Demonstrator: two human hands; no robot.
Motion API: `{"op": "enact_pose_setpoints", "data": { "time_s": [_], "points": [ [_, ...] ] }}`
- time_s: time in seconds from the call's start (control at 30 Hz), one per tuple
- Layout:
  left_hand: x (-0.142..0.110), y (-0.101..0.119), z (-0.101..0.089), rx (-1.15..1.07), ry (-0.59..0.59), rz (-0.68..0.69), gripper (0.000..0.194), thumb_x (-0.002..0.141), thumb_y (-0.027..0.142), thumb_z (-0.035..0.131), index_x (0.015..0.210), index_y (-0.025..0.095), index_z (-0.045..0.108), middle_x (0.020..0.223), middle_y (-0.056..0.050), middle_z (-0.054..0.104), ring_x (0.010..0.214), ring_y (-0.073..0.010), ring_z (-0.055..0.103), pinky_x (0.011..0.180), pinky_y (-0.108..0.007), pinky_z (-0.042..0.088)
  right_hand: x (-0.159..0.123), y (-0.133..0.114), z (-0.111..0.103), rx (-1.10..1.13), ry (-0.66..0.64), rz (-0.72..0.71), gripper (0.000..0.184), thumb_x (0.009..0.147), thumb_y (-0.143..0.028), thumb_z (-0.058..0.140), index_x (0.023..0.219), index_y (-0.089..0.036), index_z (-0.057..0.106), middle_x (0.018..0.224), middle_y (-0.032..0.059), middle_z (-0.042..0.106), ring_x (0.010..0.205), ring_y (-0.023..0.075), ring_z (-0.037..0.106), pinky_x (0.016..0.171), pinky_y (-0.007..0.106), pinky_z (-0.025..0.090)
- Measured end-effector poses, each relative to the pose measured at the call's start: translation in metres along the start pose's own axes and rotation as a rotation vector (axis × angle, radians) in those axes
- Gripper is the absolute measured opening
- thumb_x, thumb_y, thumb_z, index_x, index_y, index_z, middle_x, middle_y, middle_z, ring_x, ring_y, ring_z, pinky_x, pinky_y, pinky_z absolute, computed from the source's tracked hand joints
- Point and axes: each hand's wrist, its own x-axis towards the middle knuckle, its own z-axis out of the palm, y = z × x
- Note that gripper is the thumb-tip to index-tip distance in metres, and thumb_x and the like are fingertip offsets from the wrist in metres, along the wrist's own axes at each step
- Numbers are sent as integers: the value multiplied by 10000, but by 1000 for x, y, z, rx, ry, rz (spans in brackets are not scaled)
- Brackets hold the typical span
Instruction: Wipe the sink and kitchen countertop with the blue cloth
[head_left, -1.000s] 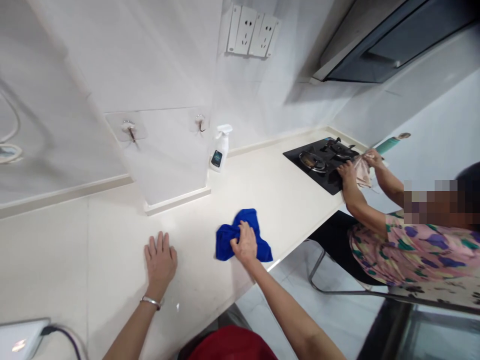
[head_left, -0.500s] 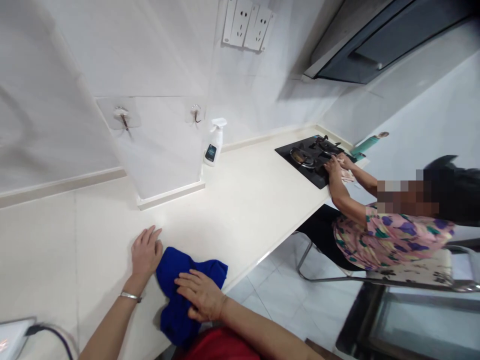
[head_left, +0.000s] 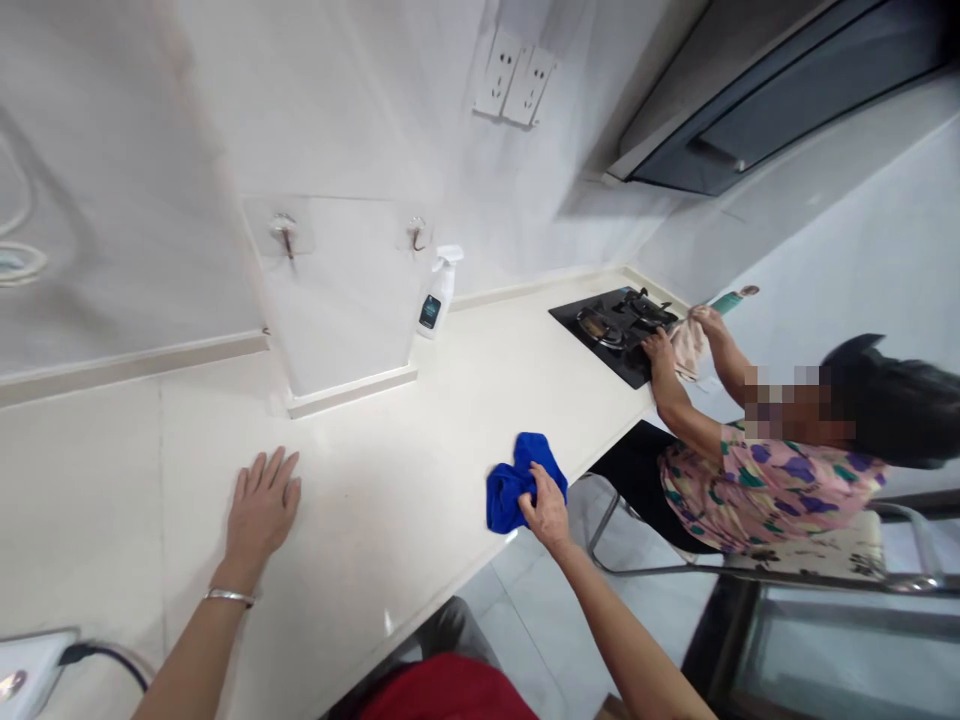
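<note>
A crumpled blue cloth [head_left: 507, 490] lies on the pale countertop [head_left: 360, 480], close to its front edge. My right hand [head_left: 549, 508] grips the cloth with curled fingers, pressing it against the surface. Some of the cloth under the fingers is hidden. Well to the left, my left hand [head_left: 262, 505] rests flat on the counter, fingers spread and holding nothing. A bracelet circles that wrist.
A white spray bottle [head_left: 439, 292] stands by the wall. Another person [head_left: 787, 490] sits at the right, wiping beside the black gas hob [head_left: 600, 325] with a pale cloth [head_left: 686, 345]. A white device [head_left: 34, 670] with a cable lies front left.
My right hand and the blue cloth have moved right along the counter, farther from my body. My left hand has shifted slightly left. The other person's pale cloth is lifted more.
</note>
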Motion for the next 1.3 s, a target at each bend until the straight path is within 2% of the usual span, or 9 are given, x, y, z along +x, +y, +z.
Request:
{"op": "enact_pose_setpoints", "data": {
  "time_s": [0.23,0.4,0.57,0.7,0.77,0.9,1.1,1.2,1.3],
  "points": [
    [0,-7,4,-14,4,-30,524,973,370,314,1424,173,493,1523,-70,467,1441,-305,356,1207,-527,247,20,-35,39,-100,97,343,786,837,-631,370,1369,-60,466,1477,259,437,1401,402,375,1127,616,325],
    [-3,-6,3,-32,-32,-81,495,969,332,339,1416,196,502,1525,-72,463,1444,-295,359,1208,-535,256,45,-82,52,-92,83,318,849,821,-585,389,1404,31,418,1497,310,390,1427,445,312,1115,666,285],
    [-8,-4,-6,29,-41,-101,476,966,325,368,1410,232,510,1523,-47,467,1447,-251,369,1219,-505,282,53,-171,73,4,-15,44,743,822,-449,439,1413,1,452,1531,235,393,1462,373,296,1184,580,233],
    [-10,-4,-17,75,-70,-92,485,970,329,347,1422,246,499,1522,-30,466,1446,-239,374,1211,-495,311,18,-241,89,85,-184,-418,689,836,-405,494,1456,-108,445,1569,136,356,1480,323,282,1211,526,234],
    [-6,0,-21,83,-148,-139,499,973,324,318,1439,249,478,1544,-29,436,1464,-240,340,1219,-499,291,-2,-259,96,169,-196,-535,680,830,-415,544,1456,-164,458,1577,102,344,1476,319,293,1217,518,245],
    [2,29,-25,95,-241,-255,525,958,321,313,1401,124,515,1531,-153,438,1451,-320,348,1192,-540,302,-15,-252,105,316,-158,-668,618,883,-446,546,1459,-243,451,1544,74,419,1438,302,374,1180,525,350],
    [-19,97,-27,7,-286,-251,446,895,434,412,1145,163,661,1235,-167,624,1174,-332,572,949,-486,504,-7,-182,106,339,168,-500,460,951,-347,402,1377,-213,513,1387,140,585,1319,338,517,1068,596,463],
    [-36,117,-25,-60,-351,-276,465,843,397,463,1191,131,620,1282,-210,577,1194,-367,549,963,-528,483,-9,-165,93,406,126,-441,353,952,-403,444,1212,-227,606,1203,137,668,1142,299,623,967,505,538],
    [-47,125,-21,-342,-292,-295,396,823,332,449,1119,129,618,1290,-226,575,1227,-366,531,1074,-557,387,-4,-171,70,527,-14,-390,301,949,-466,450,964,-246,656,950,83,686,918,247,654,872,442,549]
  ]
}}
